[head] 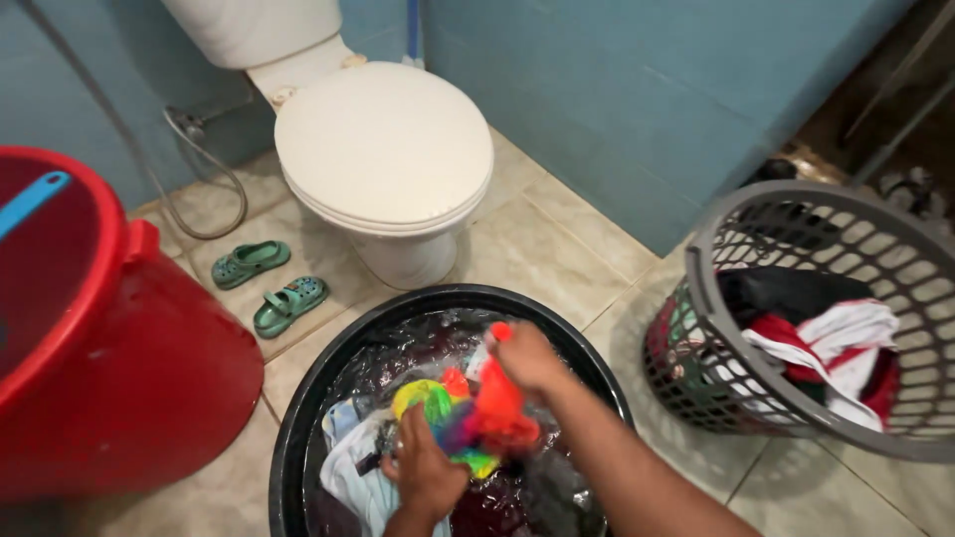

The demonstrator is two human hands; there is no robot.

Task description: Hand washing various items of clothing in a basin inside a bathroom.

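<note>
Over black basin, bright garment upright, lengthwise vertical.

One view only, from the head, looking steeply down and forward over the black tub, close at the bottom edge. Beyond the tub stands the toilet; red bucket left of it, grey laundry basket right.

Tiled floor: black basin, red bucket, grey basket, toilet, green sandals, prob. rubber.
</note>
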